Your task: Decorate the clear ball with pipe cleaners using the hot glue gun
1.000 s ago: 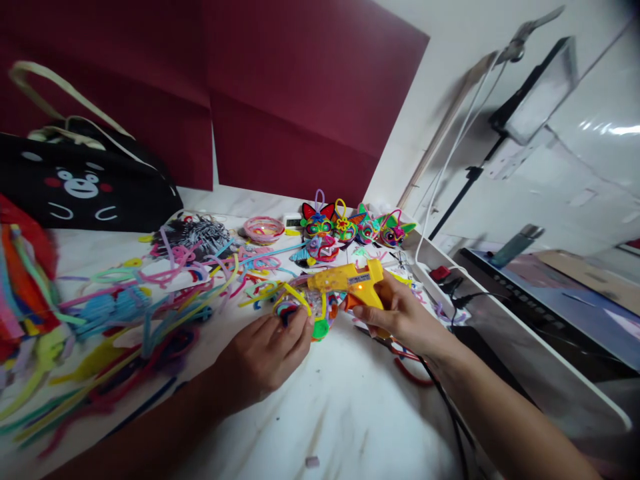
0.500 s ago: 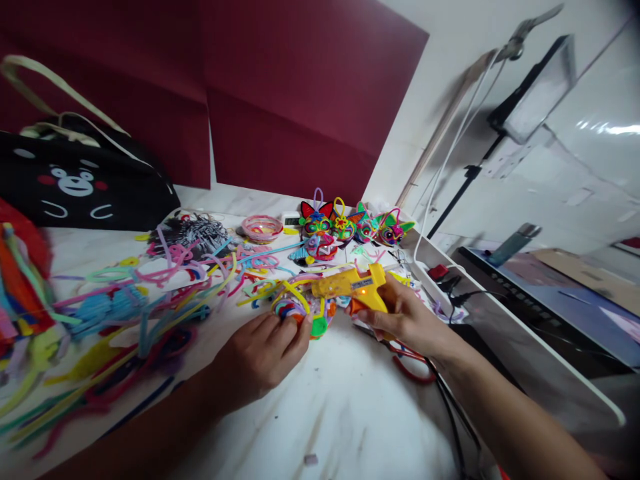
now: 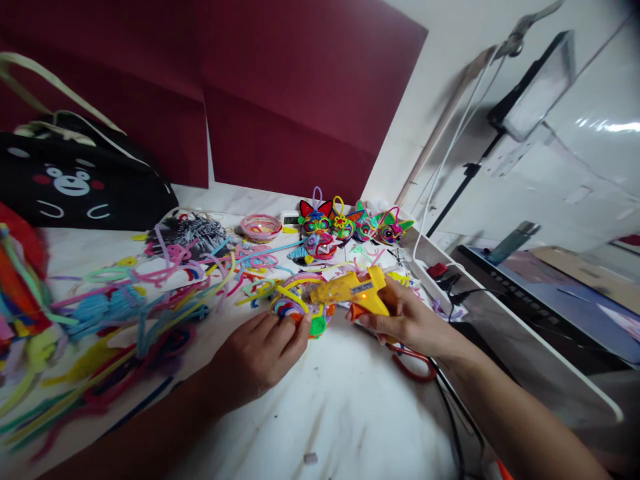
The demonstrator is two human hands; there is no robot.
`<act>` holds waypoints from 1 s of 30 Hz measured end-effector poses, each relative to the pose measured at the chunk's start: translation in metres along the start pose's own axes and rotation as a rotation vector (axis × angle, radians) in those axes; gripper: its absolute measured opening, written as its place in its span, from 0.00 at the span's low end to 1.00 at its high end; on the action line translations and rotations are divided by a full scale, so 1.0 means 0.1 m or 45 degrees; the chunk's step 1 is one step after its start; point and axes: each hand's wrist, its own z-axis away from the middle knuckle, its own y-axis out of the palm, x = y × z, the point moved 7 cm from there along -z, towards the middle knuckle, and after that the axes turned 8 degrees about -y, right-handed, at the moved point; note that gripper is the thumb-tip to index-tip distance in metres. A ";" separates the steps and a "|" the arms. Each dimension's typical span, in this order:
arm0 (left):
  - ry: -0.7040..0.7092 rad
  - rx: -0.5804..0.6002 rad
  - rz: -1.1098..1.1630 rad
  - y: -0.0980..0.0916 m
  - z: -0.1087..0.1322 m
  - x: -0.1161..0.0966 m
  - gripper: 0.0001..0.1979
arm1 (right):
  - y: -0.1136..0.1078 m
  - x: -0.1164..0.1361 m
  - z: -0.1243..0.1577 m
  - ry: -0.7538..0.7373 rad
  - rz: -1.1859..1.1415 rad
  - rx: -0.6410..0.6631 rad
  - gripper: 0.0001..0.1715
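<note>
My right hand (image 3: pixel 407 319) grips a yellow hot glue gun (image 3: pixel 357 293) by its handle; an orange light glows on its side. The nozzle points left, over a colourful pipe-cleaner craft piece (image 3: pixel 291 308). My left hand (image 3: pixel 267 350) pinches the near edge of this piece, with fingers closed on it. A green round part (image 3: pixel 318 326) shows at its right side. Whether the nozzle touches the piece, I cannot tell. Red-handled scissors (image 3: pixel 414 365) lie beneath my right wrist.
Loose pipe cleaners (image 3: pixel 165 280) cover the left side. Several finished animal-face crafts (image 3: pixel 343 227) stand at the back beside a pink bowl (image 3: pixel 261 228). A black bag (image 3: pixel 80 177) sits back left. On the right are a power strip (image 3: pixel 434 285) and a raised table edge (image 3: pixel 520 337).
The glue gun has tilted slightly and shifted a little over the craft piece. My left hand keeps its pinch, almost unmoved.
</note>
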 end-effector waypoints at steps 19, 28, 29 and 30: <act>-0.041 -0.054 -0.074 -0.02 0.00 0.04 0.13 | 0.03 0.07 0.01 -0.049 0.023 0.027 0.19; -0.030 -0.032 -0.023 0.00 0.01 0.06 0.14 | 0.03 0.08 0.00 -0.124 0.077 0.035 0.19; -0.032 -0.033 -0.022 0.00 0.02 0.05 0.14 | 0.03 0.07 0.01 -0.121 0.088 0.037 0.19; -0.039 -0.035 -0.019 0.00 0.02 0.06 0.14 | 0.03 0.07 0.01 -0.114 0.100 0.039 0.18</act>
